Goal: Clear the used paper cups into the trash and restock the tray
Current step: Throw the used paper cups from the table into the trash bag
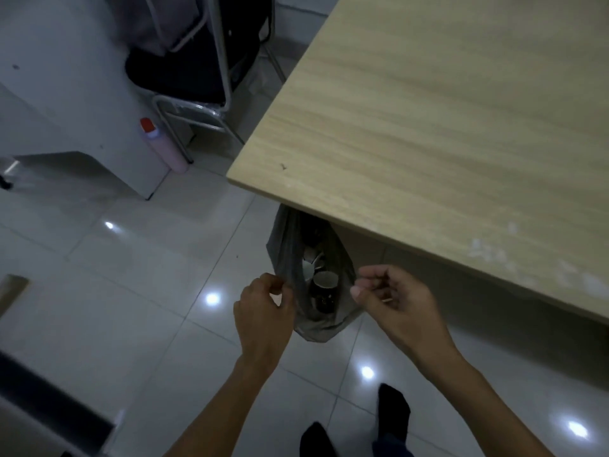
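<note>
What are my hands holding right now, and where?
The grey trash bag: the left hand pinches its mouth's left edge, the right hand apparently its right edge.

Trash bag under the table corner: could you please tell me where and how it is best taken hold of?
Pinch the thin rim of the trash bag at opposite sides of its mouth, coming from above on the near side, as the left hand and right hand do. It hangs limp, its far side tucked under the table, mouth upward, paper cups inside.

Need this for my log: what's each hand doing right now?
Left hand: pinches the trash bag's left edge.
Right hand: pinches its right edge.
</note>
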`<state>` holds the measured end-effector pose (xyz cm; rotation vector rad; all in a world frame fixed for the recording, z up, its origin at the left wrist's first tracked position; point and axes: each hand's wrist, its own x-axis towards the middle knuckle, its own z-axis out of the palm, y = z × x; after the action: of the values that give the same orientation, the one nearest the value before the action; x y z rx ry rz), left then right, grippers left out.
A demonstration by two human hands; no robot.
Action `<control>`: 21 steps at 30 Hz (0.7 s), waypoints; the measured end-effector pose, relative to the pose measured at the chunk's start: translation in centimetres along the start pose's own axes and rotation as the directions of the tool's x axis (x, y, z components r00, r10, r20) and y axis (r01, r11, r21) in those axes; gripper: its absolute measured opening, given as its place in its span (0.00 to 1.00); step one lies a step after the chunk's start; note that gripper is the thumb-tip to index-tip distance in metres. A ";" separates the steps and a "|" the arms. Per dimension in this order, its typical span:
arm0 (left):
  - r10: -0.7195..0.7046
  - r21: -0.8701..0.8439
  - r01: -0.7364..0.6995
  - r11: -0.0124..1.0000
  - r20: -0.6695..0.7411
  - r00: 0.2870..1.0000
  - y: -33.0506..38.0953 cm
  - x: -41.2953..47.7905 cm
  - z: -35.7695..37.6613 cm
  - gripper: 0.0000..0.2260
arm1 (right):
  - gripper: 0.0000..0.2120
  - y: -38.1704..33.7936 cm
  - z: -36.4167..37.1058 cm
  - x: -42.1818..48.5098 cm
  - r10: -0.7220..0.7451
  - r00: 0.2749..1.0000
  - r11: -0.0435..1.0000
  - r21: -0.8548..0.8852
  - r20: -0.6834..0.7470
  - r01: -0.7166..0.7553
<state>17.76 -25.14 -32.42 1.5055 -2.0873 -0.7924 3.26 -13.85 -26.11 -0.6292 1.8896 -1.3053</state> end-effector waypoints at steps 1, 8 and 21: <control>0.017 -0.020 -0.017 1.000 -0.004 1.000 1.0 -0.1 -0.3 0.04 | 0.10 -0.9 -0.6 -0.6 -0.028 1.000 1.000 0.001 0.009 0.028; 0.270 -0.241 -0.257 0.936 0.023 0.963 9.5 -2.1 -2.3 0.08 | 0.08 -4.6 -7.1 -3.5 -0.125 0.992 0.984 0.123 -0.010 0.125; 0.543 -0.427 -0.474 0.771 0.050 0.838 30.2 1.6 4.8 0.08 | 0.09 -6.2 -25.4 -0.4 -0.204 0.840 0.966 0.034 -0.502 0.255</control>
<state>-6.86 -18.48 -15.48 0.6167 -2.1339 -1.0671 -16.82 -1.43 -14.97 -0.5112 2.1827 -1.8478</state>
